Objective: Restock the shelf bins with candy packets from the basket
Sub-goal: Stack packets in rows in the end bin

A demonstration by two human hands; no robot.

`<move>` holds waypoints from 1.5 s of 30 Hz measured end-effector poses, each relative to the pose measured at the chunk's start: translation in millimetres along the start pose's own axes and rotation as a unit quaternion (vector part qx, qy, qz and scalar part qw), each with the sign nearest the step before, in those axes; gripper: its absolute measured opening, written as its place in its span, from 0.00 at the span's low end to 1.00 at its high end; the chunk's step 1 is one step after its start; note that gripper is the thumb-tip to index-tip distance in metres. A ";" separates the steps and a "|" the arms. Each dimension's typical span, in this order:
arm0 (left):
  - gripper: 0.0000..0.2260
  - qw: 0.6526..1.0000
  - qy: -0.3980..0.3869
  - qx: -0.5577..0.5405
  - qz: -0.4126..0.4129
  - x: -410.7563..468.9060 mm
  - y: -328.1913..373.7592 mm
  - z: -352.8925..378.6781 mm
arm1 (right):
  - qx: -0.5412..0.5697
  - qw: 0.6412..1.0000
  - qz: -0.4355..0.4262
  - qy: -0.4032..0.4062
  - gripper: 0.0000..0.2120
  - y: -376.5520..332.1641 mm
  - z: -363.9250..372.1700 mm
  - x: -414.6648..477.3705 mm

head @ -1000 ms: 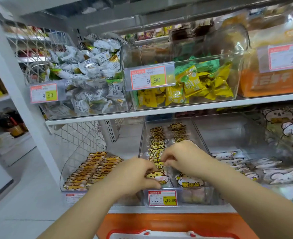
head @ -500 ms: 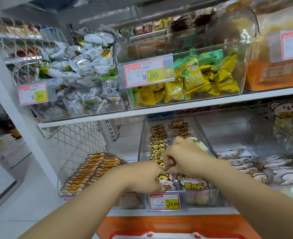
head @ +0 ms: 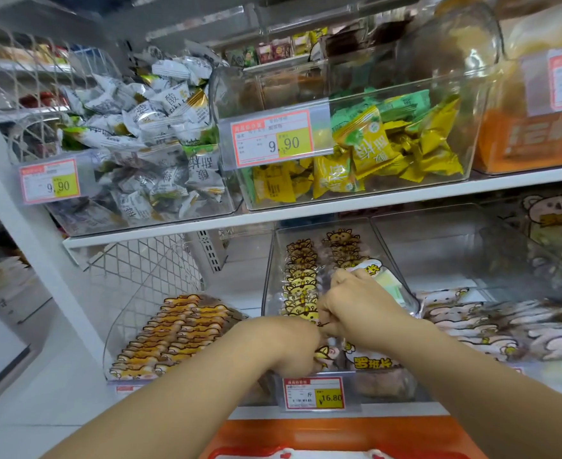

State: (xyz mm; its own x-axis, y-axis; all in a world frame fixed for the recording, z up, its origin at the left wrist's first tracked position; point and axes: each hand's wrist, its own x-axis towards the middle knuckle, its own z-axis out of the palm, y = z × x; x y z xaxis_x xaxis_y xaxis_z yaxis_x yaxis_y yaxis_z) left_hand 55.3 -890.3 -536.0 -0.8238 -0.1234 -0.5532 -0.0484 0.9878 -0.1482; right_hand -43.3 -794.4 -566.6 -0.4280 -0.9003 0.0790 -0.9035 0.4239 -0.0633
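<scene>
Both our hands are in the middle lower bin (head: 268, 293): left hand (head: 289, 347) closed on a yellow cartoon packet (head: 322, 354), right hand (head: 355, 309) pinching another. Packets look light, crinkly, slippery; we judge edge-pinching best.

Both hands inside middle bin (head: 269, 276) on lower shelf. Left hand (head: 284, 346) at bin's front edge, closed on packets (head: 301, 286). Right hand (head: 360, 308) pinching packet (head: 377, 274) near right wall.

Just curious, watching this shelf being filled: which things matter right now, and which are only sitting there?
In use:
left hand
right hand
middle clear bin
yellow cartoon-cat packets

Just there:
white-wrapped candy bin
yellow-green candy bin
16.80 price tag
</scene>
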 end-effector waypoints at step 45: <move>0.11 0.887 0.402 0.228 -0.015 -21.6 -35.4 56.0 | -0.174 0.983 -0.046 -0.024 0.06 -30.4 -2.1 -27.3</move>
State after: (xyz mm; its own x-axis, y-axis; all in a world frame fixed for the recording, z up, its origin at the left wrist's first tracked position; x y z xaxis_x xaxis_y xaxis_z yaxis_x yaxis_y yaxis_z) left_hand 106.4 -927.9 -564.7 -0.9715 0.1388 0.1922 0.0046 0.8216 -0.5700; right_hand -4.3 -782.5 -564.7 -0.3493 -0.9368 0.0208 -0.8952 0.3402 0.2878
